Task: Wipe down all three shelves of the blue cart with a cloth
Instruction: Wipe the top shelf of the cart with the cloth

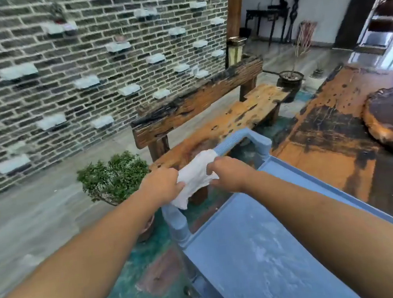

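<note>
- Head view: left hand [161, 186] and right hand [230, 173] each hold a tight grip on the white cloth [197, 173], draped over the blue cart [179, 225]'s handle [241, 137].
- The top shelf [253, 253] is dust-streaked; wooden bench [224, 120], potted shrub [112, 176] and brick wall [58, 79] lie beyond.

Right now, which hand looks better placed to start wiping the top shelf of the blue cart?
Probably the right hand. Both hands grip the crumpled white cloth, but the right forearm lies over the dusty blue top shelf, while the left hand reaches in from beside the cart.

Wooden bench [224, 118], potted shrub [113, 176], brick wall [81, 64]
</note>
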`<state>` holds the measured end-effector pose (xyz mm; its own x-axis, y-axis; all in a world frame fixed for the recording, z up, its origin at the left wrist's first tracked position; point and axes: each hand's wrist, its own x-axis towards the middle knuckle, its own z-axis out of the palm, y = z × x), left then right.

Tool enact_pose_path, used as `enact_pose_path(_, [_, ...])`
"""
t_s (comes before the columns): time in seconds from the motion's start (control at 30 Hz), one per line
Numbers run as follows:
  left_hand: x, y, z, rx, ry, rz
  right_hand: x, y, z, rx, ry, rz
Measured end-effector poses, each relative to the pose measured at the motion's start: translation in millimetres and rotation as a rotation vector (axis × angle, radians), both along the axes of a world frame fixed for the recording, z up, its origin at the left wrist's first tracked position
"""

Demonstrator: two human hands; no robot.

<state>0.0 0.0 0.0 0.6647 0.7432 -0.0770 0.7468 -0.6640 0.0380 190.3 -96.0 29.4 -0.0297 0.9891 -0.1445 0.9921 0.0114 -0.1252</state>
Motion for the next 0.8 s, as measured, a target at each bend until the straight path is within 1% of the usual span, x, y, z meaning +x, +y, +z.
enact_pose_path(0.1, [2.6,22.5,4.7,-0.005,-0.014,0.042,1.5,35.1,2.2,-0.031,-0.021,0.013])
enact_pose_path(0.13, [4.9,26.4,6.9,-0.023,-0.001,0.027,0.9,43.6,5.3,-0.044,-0.026,0.016])
enact_pose_path(0.2, [8.2,44.0,3.7,-0.084,0.027,0.014,0.7,72.0,4.5,-0.087,-0.059,0.046])
enact_pose_path(0.27, [8.5,59.3,-1.0,-0.197,0.050,-0.007,-1.5,95.7,1.3,-0.165,-0.086,0.082])
enact_pose_path(0.43, [8.2,94.9,-20.2,-0.679,-0.016,0.007,-2.6,146.6,-12.1,-0.373,-0.108,0.102])
enact_pose_path(0.5, [10.3,106.0,-26.8,-0.811,-0.020,0.001,-1.9,162.9,-11.3,-0.476,-0.130,0.113])
enact_pose_path(0.57, [12.1,111.3,-32.3,-0.914,-0.010,-0.006,-2.8,176.4,-9.3,-0.583,-0.201,0.162])
enact_pose_path(0.63, [12.8,116.2,-41.0,-1.062,-0.014,0.050,-5.1,190.2,-9.1,-0.688,-0.300,0.228])
enact_pose_path(0.7, [12.8,119.1,-49.0,-1.266,-0.027,0.133,-7.1,202.6,-10.4,-0.781,-0.369,0.255])
enact_pose_path(0.8, [13.3,121.5,-55.8,-1.478,0.001,0.161,-4.4,215.5,-14.5,-0.931,-0.364,0.217])
